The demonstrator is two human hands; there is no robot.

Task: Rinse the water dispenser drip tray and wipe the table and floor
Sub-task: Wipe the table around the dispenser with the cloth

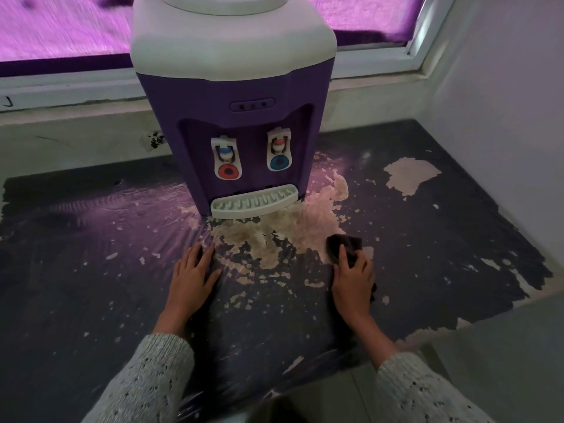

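The white slotted plastic drip tray sits in the base of the purple-and-white water dispenser, well beyond both hands. The right hand has its grip clamped on a dark folded cloth, pressed to the dark, peeling desk. The left hand lies flat with fingers spread, under a purple-lit window.

The water dispenser is cut off by the top edge, so its top is out of view. The window behind it is smeared by blur. The right hand covers most of the dark cloth (only its far end shows). The 3 marks on the indicator panel are too small to read.
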